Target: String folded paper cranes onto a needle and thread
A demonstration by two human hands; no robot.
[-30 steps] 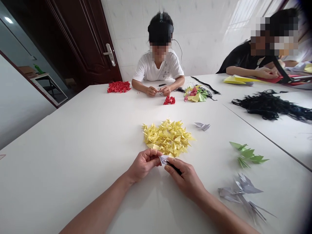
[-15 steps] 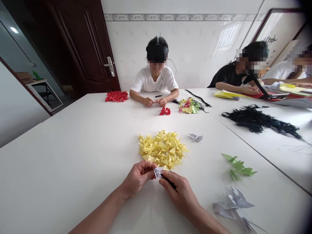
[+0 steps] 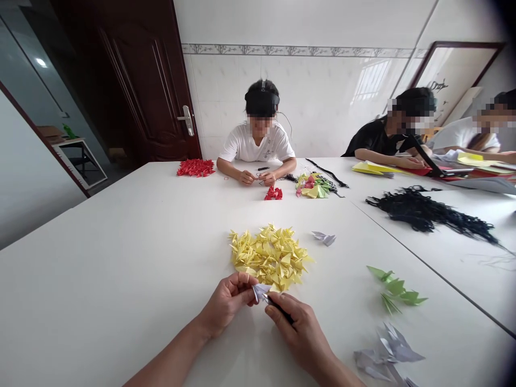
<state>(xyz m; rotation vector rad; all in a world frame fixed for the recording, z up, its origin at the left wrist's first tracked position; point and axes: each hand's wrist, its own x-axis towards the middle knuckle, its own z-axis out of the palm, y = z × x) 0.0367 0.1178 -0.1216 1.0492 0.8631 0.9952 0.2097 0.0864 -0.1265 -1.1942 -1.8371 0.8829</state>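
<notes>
Between thumb and fingers, my left hand [image 3: 230, 300] pinches a small folded pale lilac paper piece [image 3: 262, 291] just in front of the yellow pile. My right hand [image 3: 293, 322] is closed around a slim black tool [image 3: 282, 310], whose tip meets the paper piece; the tip's exact shape is too small to tell. The heap of folded yellow paper pieces [image 3: 270, 255] lies right beyond both hands. One lilac folded piece [image 3: 324, 238] rests right of that heap. Green folded pieces [image 3: 397, 287] and more lilac ones [image 3: 389, 349] lie to the right of my right hand.
Across the white table [image 3: 121, 258] sits a person in white [image 3: 258, 142], near red paper piles [image 3: 195, 167] and a multicoloured bunch [image 3: 313, 185]. Black cords [image 3: 427, 207] lie at the right. Two more people sit at the back right with coloured paper sheets [image 3: 374, 167].
The camera view has tilted up slightly, so everything sits lower in the picture. Both hands keep their hold, and the lilac piece between them has turned a little.
</notes>
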